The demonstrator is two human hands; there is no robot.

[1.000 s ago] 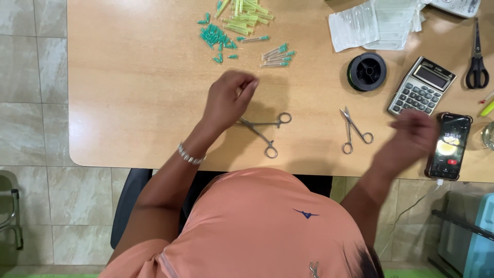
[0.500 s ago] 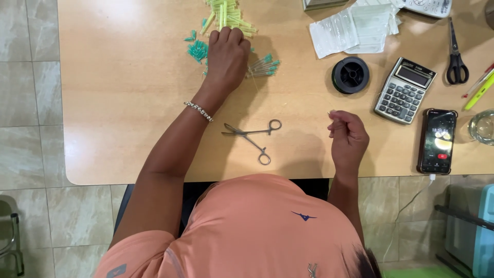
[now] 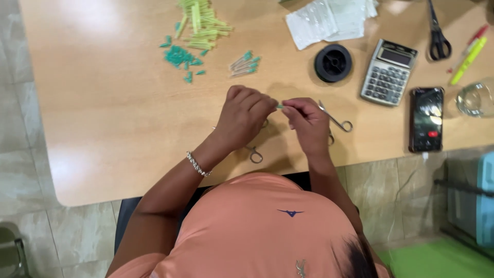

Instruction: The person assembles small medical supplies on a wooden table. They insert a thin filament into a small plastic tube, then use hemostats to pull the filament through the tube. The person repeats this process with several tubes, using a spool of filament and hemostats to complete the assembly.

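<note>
My left hand (image 3: pixel 246 114) and my right hand (image 3: pixel 307 121) meet above the middle of the wooden table (image 3: pixel 113 118). Between their fingertips they pinch a small green piece (image 3: pixel 280 106). Under my left hand lie metal forceps (image 3: pixel 254 153), mostly hidden, with a finger ring showing. A second pair of metal forceps (image 3: pixel 337 121) lies under and beside my right hand. Farther back are small teal pieces (image 3: pixel 180 56), yellow-green tubes (image 3: pixel 203 25) and a little bundle of teal-tipped pins (image 3: pixel 245 64).
A black spool (image 3: pixel 333 63), a calculator (image 3: pixel 388 72), a phone with a lit screen (image 3: pixel 426 119), black scissors (image 3: pixel 437 36), markers (image 3: pixel 468 56), a glass (image 3: pixel 474 98) and clear plastic bags (image 3: pixel 329 20) lie on the right and back of the table.
My left hand came back from the piles at the back of the table to the middle. My right hand rose to meet it, and both now pinch a small green piece.
</note>
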